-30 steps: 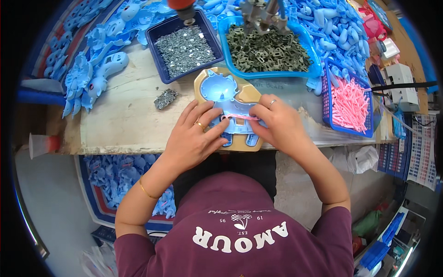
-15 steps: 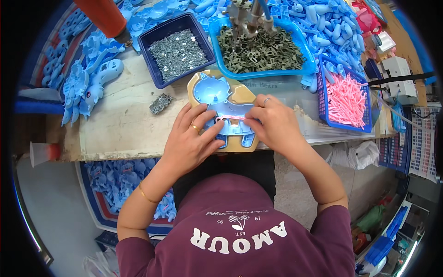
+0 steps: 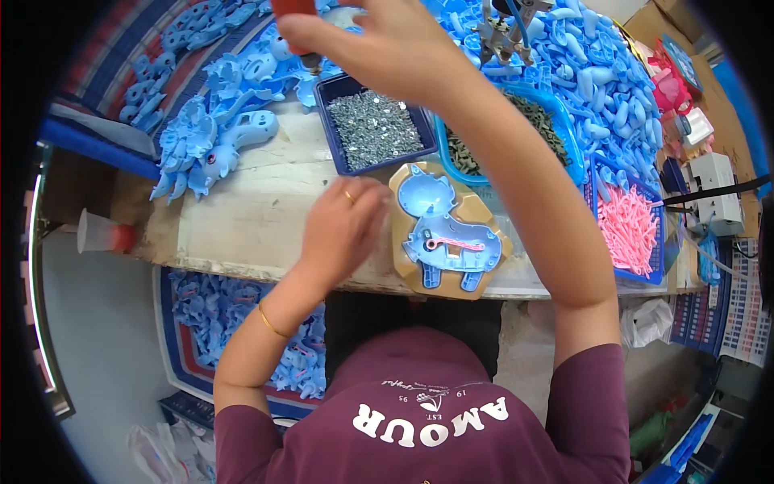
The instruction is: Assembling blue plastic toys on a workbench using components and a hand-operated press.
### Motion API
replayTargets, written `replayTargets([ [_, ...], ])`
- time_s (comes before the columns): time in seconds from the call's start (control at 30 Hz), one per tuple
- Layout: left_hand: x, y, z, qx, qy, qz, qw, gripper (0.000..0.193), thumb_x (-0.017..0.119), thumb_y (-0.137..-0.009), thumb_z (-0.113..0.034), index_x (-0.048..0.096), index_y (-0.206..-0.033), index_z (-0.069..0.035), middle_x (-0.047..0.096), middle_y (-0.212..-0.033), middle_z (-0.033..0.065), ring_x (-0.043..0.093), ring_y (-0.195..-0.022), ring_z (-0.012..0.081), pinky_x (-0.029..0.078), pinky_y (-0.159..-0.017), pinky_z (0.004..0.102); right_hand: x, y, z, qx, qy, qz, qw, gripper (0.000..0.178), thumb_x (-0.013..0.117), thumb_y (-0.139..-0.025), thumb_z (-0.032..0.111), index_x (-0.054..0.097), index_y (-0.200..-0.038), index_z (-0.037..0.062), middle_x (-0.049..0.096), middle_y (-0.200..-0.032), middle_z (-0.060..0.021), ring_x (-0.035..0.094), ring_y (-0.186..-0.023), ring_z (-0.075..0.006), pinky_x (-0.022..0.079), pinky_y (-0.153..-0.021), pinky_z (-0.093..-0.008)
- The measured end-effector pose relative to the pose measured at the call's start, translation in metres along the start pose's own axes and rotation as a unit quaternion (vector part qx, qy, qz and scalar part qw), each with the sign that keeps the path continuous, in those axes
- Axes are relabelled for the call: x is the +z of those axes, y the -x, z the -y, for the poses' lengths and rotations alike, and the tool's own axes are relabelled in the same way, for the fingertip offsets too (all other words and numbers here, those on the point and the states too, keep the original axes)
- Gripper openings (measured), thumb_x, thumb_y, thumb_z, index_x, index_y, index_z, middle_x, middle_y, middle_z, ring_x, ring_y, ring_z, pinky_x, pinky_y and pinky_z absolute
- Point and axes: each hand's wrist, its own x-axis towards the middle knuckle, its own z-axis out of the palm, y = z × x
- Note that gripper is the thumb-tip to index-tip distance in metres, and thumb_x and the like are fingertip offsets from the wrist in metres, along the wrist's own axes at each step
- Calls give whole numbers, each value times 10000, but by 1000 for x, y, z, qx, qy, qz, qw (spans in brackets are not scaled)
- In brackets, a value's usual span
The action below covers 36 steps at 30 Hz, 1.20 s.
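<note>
Far left of the tan angular fixture (image 3: pixel 472 203), pale wooden tabletop (image 3: pixel 250 214) gives passage; nearer, the bare left hand (image 3: pixel 347 226) obstructs.

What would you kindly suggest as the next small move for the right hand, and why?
Perhaps bring the red tool down toward the ringed end of the pink strip: the right hand is up at that tool, and the strip lies in the blue shell on the tan fixture, with neither hand covering it.
</note>
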Motion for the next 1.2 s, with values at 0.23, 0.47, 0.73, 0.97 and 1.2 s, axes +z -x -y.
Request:
replayTargets([
  [0.23,2,-50,58,-1,-113,2,994,123,738,-825,-121,706,-942,-106,644,-908,45,589,-937,275,493,-819,387,-34,-23,63,123,-87,104,983,628,730,-918,252,457,-1403,-38,718,-963,-146,696,-769,-199,548,-723,-328],
  [0.47,17,-101,70,-28,-163,285,944,259,808,-790,-239,745,-1034,-178,675,-1018,24,595,-1069,252,489,-890,408,-44,6,42,152,-91,112,978,495,782,-902,272,584,-1242,-29,711,-925,-108,682,-797,-153,551,-737,-287],
  [0.73,23,-83,89,31,-115,72,990,130,739,-851,-218,774,-948,-138,716,-921,21,607,-945,261,506,-840,412,-59,20,38,141,-161,125,969,391,762,-927,186,591,-1207,-25,681,-944,-54,645,-798,-113,534,-731,-263],
  [0.97,17,-71,43,58,46,35,997,144,787,-791,-244,725,-846,-126,677,-848,13,611,-874,260,507,-774,393,-53,44,22,116,-193,95,970,383,690,-913,182,595,-1236,2,695,-875,-73,656,-792,-138,529,-740,-290],
  [1.2,29,-54,3,101,94,18,990,179,813,-773,-279,726,-824,-130,647,-820,-7,610,-869,219,493,-758,371,-46,80,36,168,-265,7,949,335,664,-850,179,586,-1098,-31,604,-656,-46,598,-600,-130,532,-694,-312],
])
